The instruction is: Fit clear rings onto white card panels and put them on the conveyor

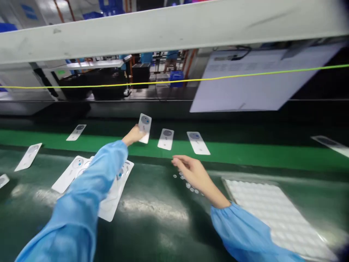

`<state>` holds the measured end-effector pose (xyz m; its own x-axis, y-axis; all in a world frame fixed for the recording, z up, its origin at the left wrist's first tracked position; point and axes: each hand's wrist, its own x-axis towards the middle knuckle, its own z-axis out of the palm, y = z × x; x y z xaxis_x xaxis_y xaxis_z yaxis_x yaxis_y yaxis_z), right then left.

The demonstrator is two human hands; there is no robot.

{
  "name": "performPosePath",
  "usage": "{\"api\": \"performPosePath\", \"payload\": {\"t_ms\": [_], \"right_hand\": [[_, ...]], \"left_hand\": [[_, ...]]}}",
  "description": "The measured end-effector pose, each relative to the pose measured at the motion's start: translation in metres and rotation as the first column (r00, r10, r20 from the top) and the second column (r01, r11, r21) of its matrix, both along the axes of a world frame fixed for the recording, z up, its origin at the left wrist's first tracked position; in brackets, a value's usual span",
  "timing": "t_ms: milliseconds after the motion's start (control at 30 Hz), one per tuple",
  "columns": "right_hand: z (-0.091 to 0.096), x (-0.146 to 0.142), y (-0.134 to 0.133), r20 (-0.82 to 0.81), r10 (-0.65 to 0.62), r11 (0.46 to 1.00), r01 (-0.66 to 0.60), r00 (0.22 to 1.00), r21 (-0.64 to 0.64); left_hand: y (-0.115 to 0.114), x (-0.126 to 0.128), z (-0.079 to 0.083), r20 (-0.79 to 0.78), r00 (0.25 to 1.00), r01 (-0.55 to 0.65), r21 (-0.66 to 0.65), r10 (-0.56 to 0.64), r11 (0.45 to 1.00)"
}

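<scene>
Head view looks down across a dark green tabletop (155, 236) with a bright green strip (231, 151) running along its far side. Measured from the middle of the frame, the left hand (133, 135) reaches out at 9 o'clock, its grip clamped on a white card (144, 125). The card stands tilted up from the strip, with a round grey-blue patch near its top end. The right hand (191, 173) hangs at 5 o'clock, its grip apart and holding nothing, with the fingers (180, 160) curved just above a scatter of small clear discs (188, 185) on the tabletop.

More cards lie along the strip: one (165, 139) just beside the held card, another (198, 143) at 3 o'clock, and others (76, 132) farther off at 9 o'clock. Two larger white cards (117, 189) lie at 8 o'clock, partly under the left forearm in its light blue sleeve (81, 196). A white dimpled sheet (275, 214) lies at 4 o'clock, near the right sleeve (240, 233).

At 12 o'clock, a white overhead beam (163, 32) and a yellow-green cable (163, 82) cross the view. A large white panel (259, 80) hangs at 2 o'clock. Beyond them, people in blue (145, 57) stand near a blue crate (176, 78).
</scene>
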<state>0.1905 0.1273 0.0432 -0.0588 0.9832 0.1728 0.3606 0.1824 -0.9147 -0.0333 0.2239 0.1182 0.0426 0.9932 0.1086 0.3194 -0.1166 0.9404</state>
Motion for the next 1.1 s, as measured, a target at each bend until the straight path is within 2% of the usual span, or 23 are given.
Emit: {"api": "performPosePath", "payload": {"t_ms": [100,133,167,233,300,333,400,500,567,633,733,900,1000,1100], "right_hand": [[0.006,-0.009,-0.032,-0.274,0.140,0.976,-0.179,0.952,-0.121],[0.006,-0.009,-0.046,-0.320,0.196,0.956,-0.253,0.927,-0.147],[0.005,-0.009,-0.060,-0.346,0.253,0.929,-0.327,0.904,-0.175],[-0.002,-0.006,-0.091,-0.355,0.344,0.860,-0.443,0.869,-0.254],[-0.011,-0.003,-0.117,-0.325,0.388,0.812,-0.487,0.862,-0.323],[-0.016,-0.003,-0.127,-0.296,0.390,0.809,-0.478,0.872,-0.342],[-0.025,-0.004,-0.139,-0.246,0.339,0.842,-0.410,0.908,-0.351],[-0.033,-0.007,-0.146,-0.228,0.185,0.913,-0.253,0.956,-0.320],[-0.035,-0.008,-0.149,-0.191,0.082,0.967,-0.125,0.978,-0.221],[-0.036,-0.010,-0.151,-0.107,0.015,0.998,-0.022,0.994,-0.061],[-0.038,-0.011,-0.155,-0.011,-0.011,0.997,0.012,1.000,0.081],[-0.040,-0.013,-0.156,-0.018,0.001,0.996,0.001,1.000,0.091],[-0.039,-0.012,-0.156,-0.006,-0.018,0.991,0.019,1.000,0.135],[-0.036,-0.011,-0.156,0.078,-0.063,0.975,0.045,0.995,0.217]], "left_hand": [[-0.077,0.015,-0.021,0.056,0.968,0.247,-0.076,-0.244,0.966],[-0.105,0.017,-0.032,0.140,0.930,0.356,-0.125,-0.339,0.926],[-0.133,0.019,-0.043,0.204,0.904,0.412,-0.179,-0.376,0.893],[-0.177,0.022,-0.062,0.308,0.895,0.402,-0.247,-0.322,0.881],[-0.203,0.028,-0.079,0.390,0.902,0.321,-0.313,-0.187,0.894],[-0.210,0.032,-0.086,0.436,0.893,0.283,-0.347,-0.113,0.894],[-0.214,0.038,-0.097,0.521,0.854,0.247,-0.405,0.000,0.880],[-0.213,0.042,-0.105,0.568,0.820,0.226,-0.434,0.070,0.872],[-0.212,0.041,-0.104,0.543,0.836,0.201,-0.439,0.081,0.876],[-0.212,0.041,-0.101,0.506,0.857,0.165,-0.442,0.093,0.882],[-0.213,0.041,-0.098,0.488,0.867,0.137,-0.433,0.104,0.891],[-0.215,0.041,-0.100,0.446,0.895,0.171,-0.394,0.024,0.903],[-0.216,0.040,-0.102,0.396,0.918,0.179,-0.395,-0.009,0.901],[-0.216,0.041,-0.103,0.385,0.923,0.158,-0.396,0.007,0.905]]}}
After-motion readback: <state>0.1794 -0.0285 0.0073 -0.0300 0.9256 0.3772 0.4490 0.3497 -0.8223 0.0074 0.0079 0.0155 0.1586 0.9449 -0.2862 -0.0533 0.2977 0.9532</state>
